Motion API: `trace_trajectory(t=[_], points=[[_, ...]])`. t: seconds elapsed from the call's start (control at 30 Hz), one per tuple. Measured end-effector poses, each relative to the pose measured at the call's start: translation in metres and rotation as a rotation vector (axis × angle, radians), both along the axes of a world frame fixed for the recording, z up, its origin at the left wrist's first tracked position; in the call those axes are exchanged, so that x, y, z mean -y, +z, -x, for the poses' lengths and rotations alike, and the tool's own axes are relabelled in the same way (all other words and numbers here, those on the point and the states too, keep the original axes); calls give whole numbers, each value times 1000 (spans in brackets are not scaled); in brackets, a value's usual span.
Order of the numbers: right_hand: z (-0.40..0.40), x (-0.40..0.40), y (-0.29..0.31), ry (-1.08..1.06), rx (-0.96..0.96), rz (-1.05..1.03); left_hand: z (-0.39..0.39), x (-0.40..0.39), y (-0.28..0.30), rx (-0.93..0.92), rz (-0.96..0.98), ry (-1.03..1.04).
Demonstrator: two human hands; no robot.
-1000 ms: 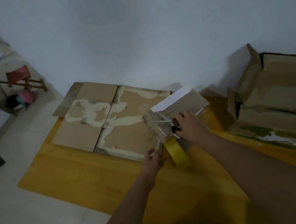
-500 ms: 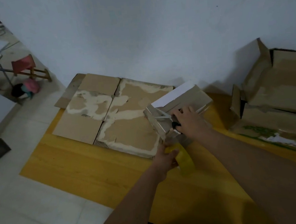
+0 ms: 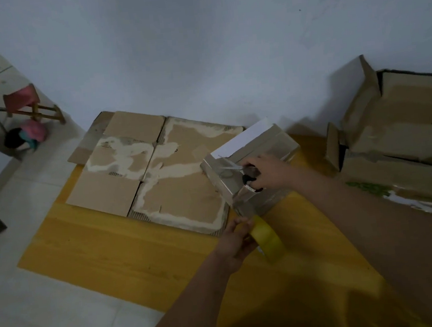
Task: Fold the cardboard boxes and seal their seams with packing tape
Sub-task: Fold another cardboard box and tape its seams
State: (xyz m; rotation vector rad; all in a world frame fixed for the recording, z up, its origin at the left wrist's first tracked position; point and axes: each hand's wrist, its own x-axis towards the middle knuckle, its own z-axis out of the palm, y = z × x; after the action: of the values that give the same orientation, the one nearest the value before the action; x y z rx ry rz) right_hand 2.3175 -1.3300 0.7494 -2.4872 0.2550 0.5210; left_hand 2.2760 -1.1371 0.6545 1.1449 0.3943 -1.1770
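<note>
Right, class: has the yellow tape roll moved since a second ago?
Yes, a little. Held in the left hand, the yellow tape roll has drawn toward the person, away from the taped box's near corner.

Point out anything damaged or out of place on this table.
The flattened cardboard on the table has its brown facing torn away in pale patches. The open box at right looks similarly scuffed.

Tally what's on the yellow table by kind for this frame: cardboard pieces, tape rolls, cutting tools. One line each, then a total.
Folded small box: 1
Flattened cardboard sheet: 1
Large open box, at the right: 1
Yellow tape roll, held by the left hand: 1
Scissors, in the right hand: 1
Total: 5
</note>
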Motion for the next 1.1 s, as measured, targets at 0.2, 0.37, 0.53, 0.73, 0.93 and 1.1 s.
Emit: trace_trajectory(t=[0.2,0.37,0.53,0.73,0.93,1.1], points=[[16,47,47,229,-495,36,-5,3,0,-7,-17,9],[19,37,21,328,-566,242,-2,5,1,1,-30,20],[11,16,5,309,-533,158,-1,4,4,3,-37,19],[2,9,8,376,-519,146,-2,3,1,-11,-35,15],[4,6,10,359,-433,197,-1,4,1,-18,-23,30],[7,6,6,353,-358,229,-2,3,3,6,-42,21]])
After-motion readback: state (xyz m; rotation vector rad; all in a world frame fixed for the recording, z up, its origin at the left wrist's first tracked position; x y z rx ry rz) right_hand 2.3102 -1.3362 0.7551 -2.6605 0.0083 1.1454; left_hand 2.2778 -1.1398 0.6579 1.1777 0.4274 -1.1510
